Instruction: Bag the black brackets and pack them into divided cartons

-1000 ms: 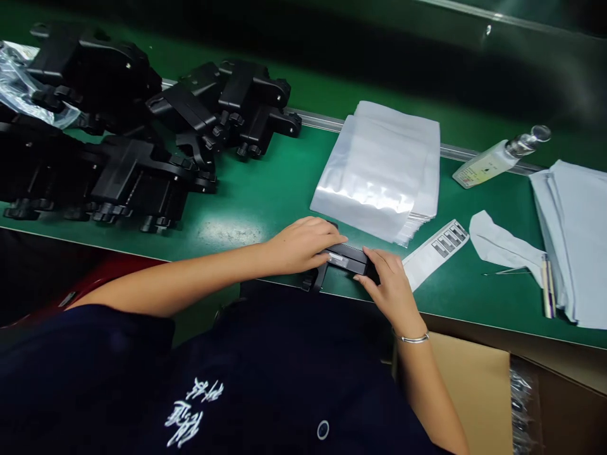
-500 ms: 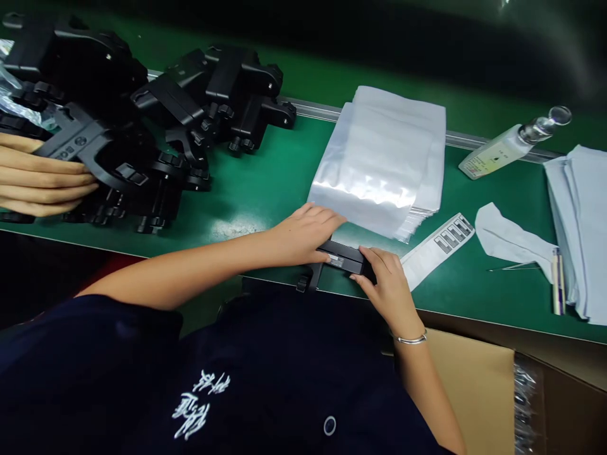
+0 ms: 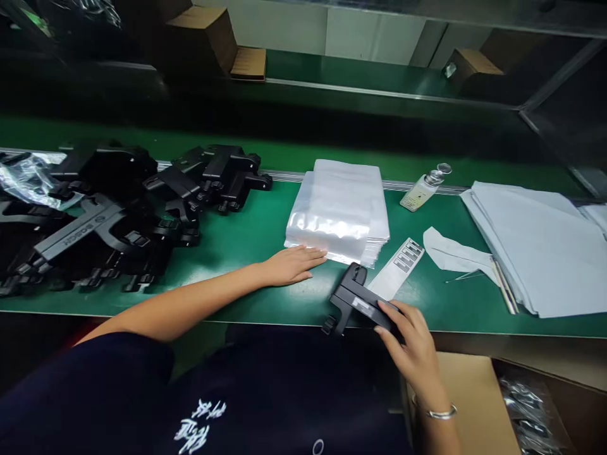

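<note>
My left hand (image 3: pixel 294 264) lies flat with its fingers stretched over the near edge of a stack of clear plastic bags (image 3: pixel 339 205). Between thumb and fingers, my right hand (image 3: pixel 411 338) holds the end of a black plastic bracket (image 3: pixel 363 302) with a pale label on its side. The bracket's forked end points left, near the table's front edge. Just behind it lies a white strip with printed labels (image 3: pixel 396 268), partly covered by the bracket.
Many black brackets (image 3: pixel 95 227) are heaped at the left. A small bottle (image 3: pixel 421 189), a white cloth piece (image 3: pixel 453 253), tweezers, pens (image 3: pixel 505 285) and white sheets (image 3: pixel 545 243) lie rightward. Below the table's edge stands an open cardboard box (image 3: pixel 474 401).
My left hand has let go of the bracket and now rests at the bags. My right hand has carried the bracket rightward. The other person's hand at the left is gone, and the view has shifted.
</note>
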